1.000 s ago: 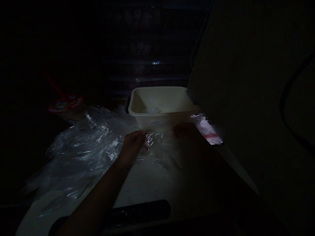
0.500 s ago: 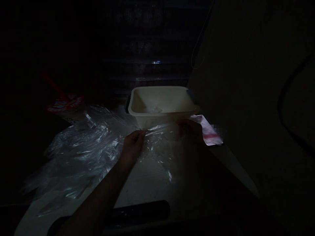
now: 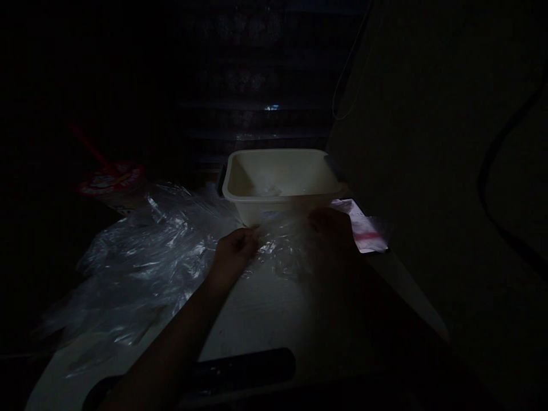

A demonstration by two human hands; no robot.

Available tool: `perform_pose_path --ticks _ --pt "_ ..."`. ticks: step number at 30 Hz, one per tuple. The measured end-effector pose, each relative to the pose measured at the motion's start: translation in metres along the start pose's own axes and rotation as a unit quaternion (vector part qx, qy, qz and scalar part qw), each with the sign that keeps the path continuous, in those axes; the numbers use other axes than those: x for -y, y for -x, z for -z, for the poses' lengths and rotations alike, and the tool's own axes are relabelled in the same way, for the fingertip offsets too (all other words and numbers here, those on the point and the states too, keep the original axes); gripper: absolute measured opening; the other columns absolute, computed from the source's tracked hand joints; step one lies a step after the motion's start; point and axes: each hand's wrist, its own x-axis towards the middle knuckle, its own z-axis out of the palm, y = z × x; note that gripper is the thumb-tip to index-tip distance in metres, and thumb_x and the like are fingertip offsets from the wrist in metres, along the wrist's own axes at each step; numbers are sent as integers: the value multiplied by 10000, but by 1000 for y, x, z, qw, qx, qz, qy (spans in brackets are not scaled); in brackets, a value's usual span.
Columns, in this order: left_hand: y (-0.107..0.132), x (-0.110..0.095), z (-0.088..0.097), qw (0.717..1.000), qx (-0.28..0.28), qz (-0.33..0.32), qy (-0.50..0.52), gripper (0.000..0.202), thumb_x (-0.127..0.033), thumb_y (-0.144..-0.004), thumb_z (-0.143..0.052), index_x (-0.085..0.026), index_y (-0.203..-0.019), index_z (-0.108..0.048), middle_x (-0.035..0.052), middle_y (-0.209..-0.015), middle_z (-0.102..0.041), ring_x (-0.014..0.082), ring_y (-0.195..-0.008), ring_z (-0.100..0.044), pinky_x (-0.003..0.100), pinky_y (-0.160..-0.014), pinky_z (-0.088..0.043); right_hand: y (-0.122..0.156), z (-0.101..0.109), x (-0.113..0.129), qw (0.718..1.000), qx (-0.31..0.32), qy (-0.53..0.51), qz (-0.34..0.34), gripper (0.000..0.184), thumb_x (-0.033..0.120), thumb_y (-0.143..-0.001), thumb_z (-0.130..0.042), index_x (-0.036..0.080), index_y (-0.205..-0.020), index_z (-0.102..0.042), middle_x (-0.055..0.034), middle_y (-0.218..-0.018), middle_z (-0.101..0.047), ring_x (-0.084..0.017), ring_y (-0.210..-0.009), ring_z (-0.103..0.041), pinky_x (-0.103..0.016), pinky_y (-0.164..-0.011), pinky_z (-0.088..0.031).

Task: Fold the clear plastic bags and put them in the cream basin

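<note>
A clear plastic bag [image 3: 278,251] is stretched between my two hands, in front of a cream-coloured tub [image 3: 278,200]. My left hand [image 3: 235,251] pinches its left edge with thumb and fingers. On the other side my right hand [image 3: 334,231], very dark, is closed at the bag's right edge; its fingertips are hard to make out. A large heap of crumpled clear plastic bags [image 3: 149,262] lies to the left of my left hand. Some small clear plastic lies at the bottom of the tub.
A cup with a red patterned lid [image 3: 113,177] and a red straw stands at the back left. Right of the tub lies a lit phone [image 3: 363,231]. A long black object [image 3: 244,368] lies at the near edge of the white table [image 3: 252,319]. A cable hangs at right.
The bag between my hands has bunched up, and its lower part no longer hangs as far down. My left hand has shifted slightly right; the right hand has barely moved.
</note>
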Motion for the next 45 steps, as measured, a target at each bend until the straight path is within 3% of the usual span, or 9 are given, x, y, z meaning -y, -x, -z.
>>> perform_pose_path --ticks 9,15,23,27,31,34,39,41,45 --pt "-3 3 1 1000 -23 1 -16 174 -319 -644 -535 -152 -651 -582 -46 -504 -481 87 -474 -433 175 -447 -319 7 -4 0 997 -65 42 6 286 380 -720 -434 167 -545 -509 47 -446 -454 -72 -436 -415 -180 -457 -313" --pt "-4 2 4 1000 -13 9 6 239 -378 -648 -533 -143 -638 -580 -41 -499 -483 90 -460 -436 182 -440 -328 4 3 3 996 -65 60 22 265 363 -714 -447 159 -610 -580 31 -494 -511 -81 -463 -429 -189 -487 -326" --pt "2 -7 0 996 16 35 79 217 -358 -616 -577 -141 -607 -564 -44 -470 -469 78 -428 -433 173 -416 -348 9 0 12 1000 25 -12 -6 326 408 -722 -413 163 -531 -509 44 -435 -428 -72 -426 -403 -188 -426 -292" --pt "1 -7 0 990 -16 47 128 227 -367 -649 -543 -145 -603 -530 -54 -469 -444 63 -408 -410 166 -402 -345 3 0 4 990 123 -63 -33 335 428 -695 -436 161 -497 -474 48 -402 -416 -59 -354 -370 -186 -371 -270" --pt "-1 -6 2 985 -33 65 158 265 -391 -603 -587 -138 -677 -553 -37 -526 -497 76 -432 -462 195 -434 -395 0 -2 0 973 220 -71 -12 298 380 -671 -485 145 -488 -469 52 -396 -426 -53 -373 -399 -172 -394 -293" --pt "-2 -6 3 984 -33 71 160 303 -404 -567 -622 -132 -691 -574 -36 -499 -503 79 -414 -465 192 -415 -390 3 -5 4 973 220 -69 -13 279 348 -684 -470 146 -491 -449 61 -395 -412 -45 -356 -381 -163 -373 -275" --pt "-2 -6 8 983 -20 70 170 281 -422 -632 -562 -142 -660 -563 -40 -462 -493 83 -381 -451 185 -369 -349 7 -5 12 975 193 -74 -81 237 363 -670 -474 147 -572 -487 78 -402 -397 -34 -314 -310 -157 -322 -222" --pt "-1 -9 10 983 -17 61 173 257 -397 -672 -527 -142 -650 -558 -35 -477 -501 79 -385 -443 181 -370 -337 5 -4 10 968 230 -67 -70 285 388 -666 -471 143 -521 -485 66 -406 -407 -37 -341 -329 -159 -343 -246" --pt "1 -16 14 985 16 35 169 241 -350 -703 -487 -132 -731 -588 7 -576 -573 105 -476 -497 213 -474 -395 1 -2 -2 937 348 -29 30 249 367 -604 -545 132 -521 -547 37 -486 -488 -67 -468 -438 -171 -442 -320"
